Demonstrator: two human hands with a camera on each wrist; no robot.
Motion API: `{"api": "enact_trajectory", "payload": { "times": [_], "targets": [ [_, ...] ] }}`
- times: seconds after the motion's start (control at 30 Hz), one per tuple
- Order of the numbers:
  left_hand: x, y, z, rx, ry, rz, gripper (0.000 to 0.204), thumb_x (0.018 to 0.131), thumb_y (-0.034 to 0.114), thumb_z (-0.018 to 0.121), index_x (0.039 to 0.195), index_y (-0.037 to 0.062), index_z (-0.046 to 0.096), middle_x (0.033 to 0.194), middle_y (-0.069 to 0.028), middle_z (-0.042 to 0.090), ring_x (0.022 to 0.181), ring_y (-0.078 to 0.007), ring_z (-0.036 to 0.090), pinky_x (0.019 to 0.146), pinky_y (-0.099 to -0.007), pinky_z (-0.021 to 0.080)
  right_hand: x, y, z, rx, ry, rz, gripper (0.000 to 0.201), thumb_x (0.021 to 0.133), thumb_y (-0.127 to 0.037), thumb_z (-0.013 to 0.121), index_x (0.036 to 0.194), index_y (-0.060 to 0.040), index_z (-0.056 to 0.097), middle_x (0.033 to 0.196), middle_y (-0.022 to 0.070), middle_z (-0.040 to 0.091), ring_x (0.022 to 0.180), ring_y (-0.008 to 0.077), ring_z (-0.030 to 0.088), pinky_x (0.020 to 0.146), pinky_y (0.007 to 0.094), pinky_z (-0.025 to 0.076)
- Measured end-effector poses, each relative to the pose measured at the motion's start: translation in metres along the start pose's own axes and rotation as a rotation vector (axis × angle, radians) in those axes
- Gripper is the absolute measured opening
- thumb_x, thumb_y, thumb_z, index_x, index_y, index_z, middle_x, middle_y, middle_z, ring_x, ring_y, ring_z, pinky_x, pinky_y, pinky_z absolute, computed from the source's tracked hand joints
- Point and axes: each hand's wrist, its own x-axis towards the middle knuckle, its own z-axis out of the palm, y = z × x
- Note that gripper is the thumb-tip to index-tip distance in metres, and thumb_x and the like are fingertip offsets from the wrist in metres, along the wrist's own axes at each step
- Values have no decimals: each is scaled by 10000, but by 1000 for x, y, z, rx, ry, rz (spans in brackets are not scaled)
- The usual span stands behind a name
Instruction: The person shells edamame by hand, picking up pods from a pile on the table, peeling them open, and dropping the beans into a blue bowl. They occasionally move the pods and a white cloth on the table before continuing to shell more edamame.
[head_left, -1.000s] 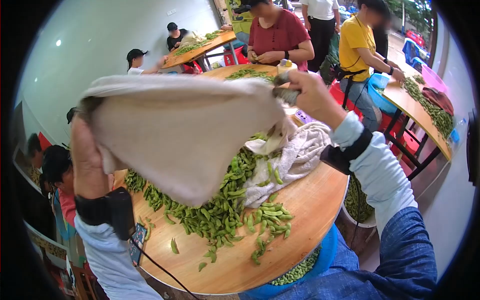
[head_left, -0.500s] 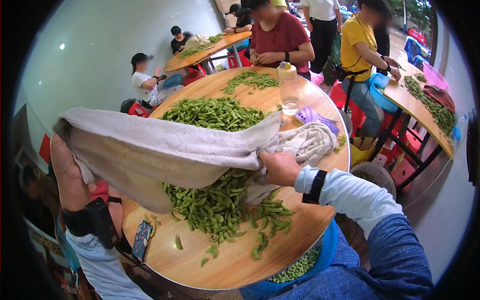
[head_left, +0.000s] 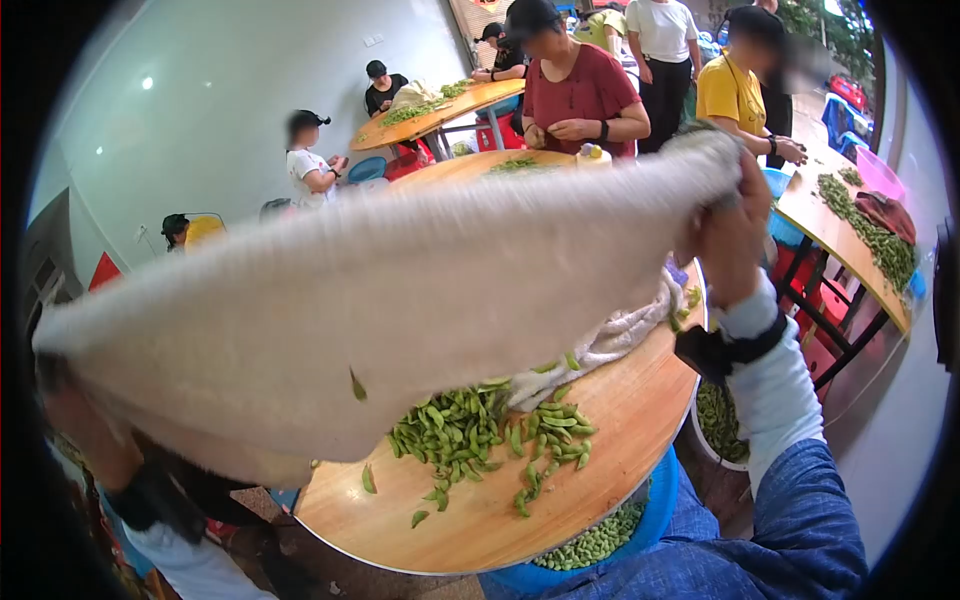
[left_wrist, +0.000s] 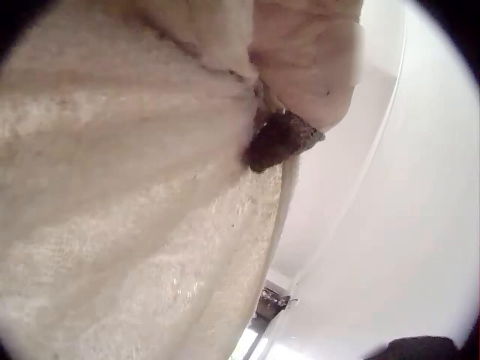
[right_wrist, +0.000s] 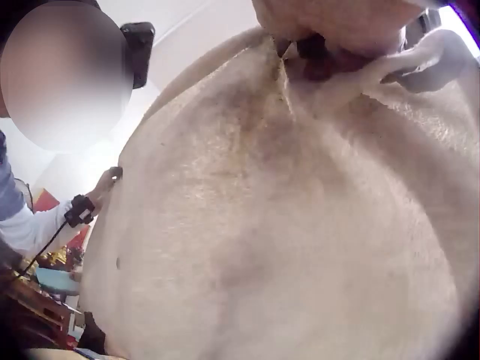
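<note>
A large off-white towel (head_left: 400, 290) is stretched, blurred by motion, between both hands above the round table (head_left: 400, 535). My left hand (head_left: 90, 425) grips its lower left corner; in the left wrist view a dark, rough tip (left_wrist: 281, 142) shows at the thumb. My right hand (head_left: 735, 240), raised higher, grips the upper right end, where the towel bunches in the right wrist view. One green pod (head_left: 358, 385) shows against the towel's face. Below lies a pile of edamame pods (head_left: 450, 430), its rear part hidden behind the towel.
A second crumpled towel (head_left: 625, 345) lies at the table's right side. Loose pods are scattered near the front edge. A blue basin (head_left: 655, 490) with shelled beans stands under the table, by my lap. Across it, a person in a red shirt (head_left: 580, 95) works; other people sit at tables beyond.
The towel dipped low over the pile half a second ago; now it is spread wide and higher. My right hand has risen up and right, my left has moved down and left.
</note>
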Motion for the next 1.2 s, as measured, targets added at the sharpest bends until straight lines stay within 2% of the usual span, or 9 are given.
{"api": "enact_trajectory", "payload": {
  "times": [0.23, 0.43, 0.53, 0.67, 0.7, 0.77, 0.83, 1.07, 1.2],
  "targets": [
    [-80, 16, -14, -115, -823, -307, 396, 897, 273, 421, 1210, 31, 419, 1102, -17, 513, 993, -117, 496, 840, -240, 406, -21, -44, -30, -436, -220, 208, 209, 809, -64, 501, 976, 33, 581, 868, 71, 612, 771, 125, 575, 700, 255, 460],
    [45, -91, -22, 650, -144, -18, 248, 889, 131, 364, 997, -4, 542, 948, -62, 579, 855, -141, 543, 759, -259, 433, 43, 32, 2, -1066, -424, -226, 248, 708, -14, 506, 943, 14, 579, 774, 86, 594, 713, 116, 532, 659, 267, 424],
    [107, -90, -1, 702, 62, 311, 250, 842, 133, 418, 1003, -11, 544, 878, -86, 597, 762, -173, 564, 674, -286, 445, 95, 81, 32, -722, -338, -156, 292, 695, 12, 467, 967, 15, 572, 747, 69, 574, 687, 102, 495, 627, 253, 418],
    [147, -167, -42, 1386, 60, 769, 215, 751, 55, 477, 941, -31, 533, 745, -192, 578, 685, -300, 562, 631, -367, 442, 91, 145, 46, -527, -465, -131, 253, 715, -26, 575, 964, 17, 582, 714, 55, 573, 659, 69, 474, 593, 243, 421],
    [122, -192, -36, 1377, -61, 488, 193, 758, 74, 486, 909, -30, 547, 741, -211, 575, 700, -347, 554, 637, -377, 445, 74, 151, 46, -393, -493, -78, 257, 722, -62, 608, 960, 27, 574, 705, 58, 565, 647, 83, 491, 579, 261, 423],
    [47, -224, -6, 1080, -490, 384, 191, 711, 97, 569, 862, -21, 579, 752, -219, 573, 686, -347, 551, 654, -380, 445, 52, 151, 28, -769, -704, 35, 259, 736, 57, 531, 990, 26, 565, 796, 16, 577, 666, 39, 463, 527, 209, 390],
    [2, -237, -10, 1355, -896, -42, 161, 678, 75, 593, 811, -14, 594, 738, -200, 586, 691, -324, 571, 656, -367, 449, 21, 155, 7, -814, -769, 309, 157, 723, 43, 537, 874, 39, 580, 670, 10, 531, 589, 53, 429, 499, 240, 359],
    [-67, -219, 48, 1064, -756, -86, 106, 754, 60, 614, 818, -24, 618, 721, -92, 627, 658, -137, 600, 595, -242, 452, -25, 119, -43, -1090, -1114, 556, 200, 615, -23, 516, 778, -23, 632, 646, 149, 602, 612, 271, 583, 579, 361, 441],
    [-97, -224, 89, 773, -889, -67, 123, 759, 36, 611, 863, -30, 609, 742, -98, 628, 680, -135, 600, 623, -247, 464, -52, 111, -38, -1149, -1258, 600, 383, 645, -80, 588, 1028, -65, 590, 695, 150, 594, 662, 289, 579, 591, 364, 439]
  ]
}}
